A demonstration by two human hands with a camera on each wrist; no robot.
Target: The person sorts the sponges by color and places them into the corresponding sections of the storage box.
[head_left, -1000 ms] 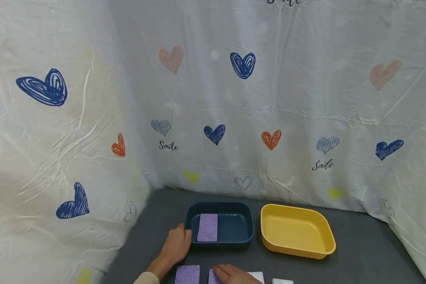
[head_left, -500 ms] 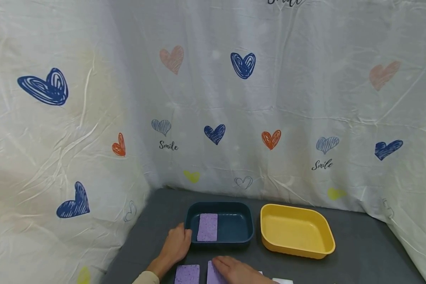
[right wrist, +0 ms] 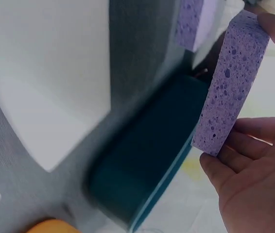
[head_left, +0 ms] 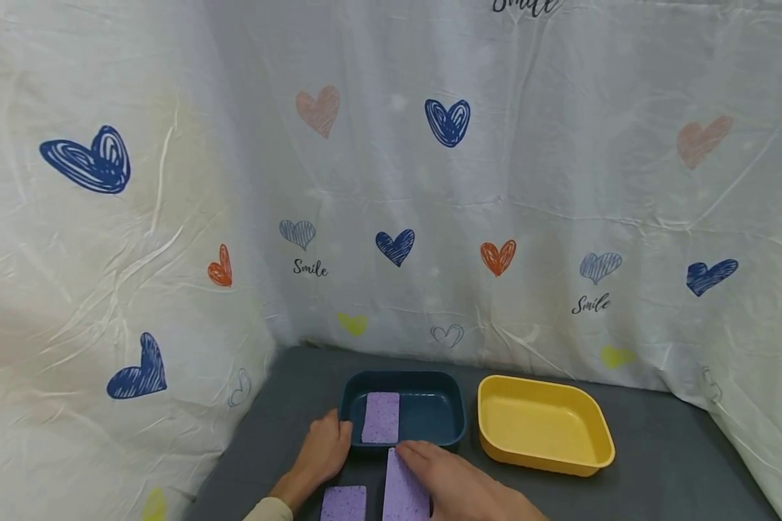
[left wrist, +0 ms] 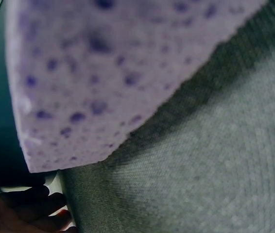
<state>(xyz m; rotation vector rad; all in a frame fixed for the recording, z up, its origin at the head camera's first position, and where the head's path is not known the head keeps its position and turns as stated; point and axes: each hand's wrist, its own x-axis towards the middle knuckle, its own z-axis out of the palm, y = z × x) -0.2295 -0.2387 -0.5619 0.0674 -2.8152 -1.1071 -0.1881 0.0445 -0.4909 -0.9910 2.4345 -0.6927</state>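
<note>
Sponge (right wrist: 232,82) in a thumb-and-finger pinch of the right hand (head_left: 459,481), left hand (head_left: 324,445) tight on the teal tub (head_left: 433,416).

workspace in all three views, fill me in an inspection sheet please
Surface: grey table
Job's things: purple sponge in the blue tray; loose sponge on the table; yellow tray to the right; two white blocks, cut off by the frame
Clutter: nothing seen
Grips: left grip holds the blue tray's left side; right grip pinches the held sponge
Cables: nothing seen
Surroundings: white curtain printed with hearts and "Smile"
</note>
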